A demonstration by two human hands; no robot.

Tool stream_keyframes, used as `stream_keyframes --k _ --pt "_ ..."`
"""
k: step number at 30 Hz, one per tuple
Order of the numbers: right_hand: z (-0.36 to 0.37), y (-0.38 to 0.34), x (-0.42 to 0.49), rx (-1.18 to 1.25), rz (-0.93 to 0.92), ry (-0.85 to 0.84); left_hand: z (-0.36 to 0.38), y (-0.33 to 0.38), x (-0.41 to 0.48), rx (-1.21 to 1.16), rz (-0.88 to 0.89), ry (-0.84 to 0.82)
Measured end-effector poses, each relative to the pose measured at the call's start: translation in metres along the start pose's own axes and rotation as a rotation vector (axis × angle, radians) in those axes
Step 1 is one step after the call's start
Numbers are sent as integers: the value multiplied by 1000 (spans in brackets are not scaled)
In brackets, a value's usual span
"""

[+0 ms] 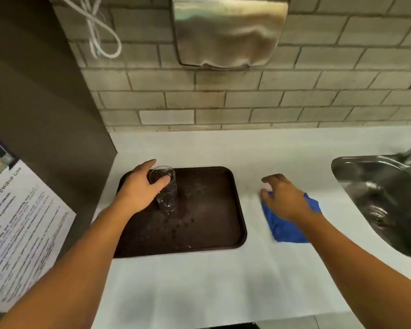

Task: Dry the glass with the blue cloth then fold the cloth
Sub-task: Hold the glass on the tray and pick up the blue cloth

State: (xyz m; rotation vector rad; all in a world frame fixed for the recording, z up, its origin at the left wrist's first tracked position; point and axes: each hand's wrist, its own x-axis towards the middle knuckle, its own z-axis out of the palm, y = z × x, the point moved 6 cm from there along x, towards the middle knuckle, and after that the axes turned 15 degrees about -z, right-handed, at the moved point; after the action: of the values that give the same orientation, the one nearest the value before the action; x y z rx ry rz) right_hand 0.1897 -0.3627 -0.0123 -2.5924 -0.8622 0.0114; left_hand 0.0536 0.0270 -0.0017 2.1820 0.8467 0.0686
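A clear, wet glass point(167, 198) stands upright on the left part of a dark brown tray point(211, 210). My left hand point(138, 188) wraps around its upper part, thumb across the rim. A blue cloth point(287, 227) lies crumpled on the white counter to the right of the tray. My right hand point(282, 198) is over the cloth's upper half with its fingers spread and curled down; whether they touch the cloth I cannot tell.
Water drops dot the tray. A steel sink point(387, 200) sits at the right edge. A steel dispenser point(228, 32) hangs on the tiled wall. A dark cabinet side point(45, 103) with a paper notice point(19, 222) borders the left.
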Motion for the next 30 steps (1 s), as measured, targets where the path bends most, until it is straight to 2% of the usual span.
stream_keyframes --k 3,6,14,19,25,28,30 --pt "28 29 -14 -26 69 -160 24 -12 6 -61 -74 -76" --pt "48 55 -25 -79 132 -251 40 -18 6 -156 -135 -65" --pt "58 79 -26 -176 31 -148 52 -35 1 -272 -219 13" --pt "65 98 -33 -191 -6 -204 58 -44 -3 -289 -259 24" --pt "68 91 -38 -189 -64 -134 64 -44 -4 -318 -286 90" --pt "49 83 -36 -270 -104 -52 65 -43 -5 -326 -297 107" --pt "28 74 -33 -324 -90 -61 65 -41 -5 -322 -294 108"
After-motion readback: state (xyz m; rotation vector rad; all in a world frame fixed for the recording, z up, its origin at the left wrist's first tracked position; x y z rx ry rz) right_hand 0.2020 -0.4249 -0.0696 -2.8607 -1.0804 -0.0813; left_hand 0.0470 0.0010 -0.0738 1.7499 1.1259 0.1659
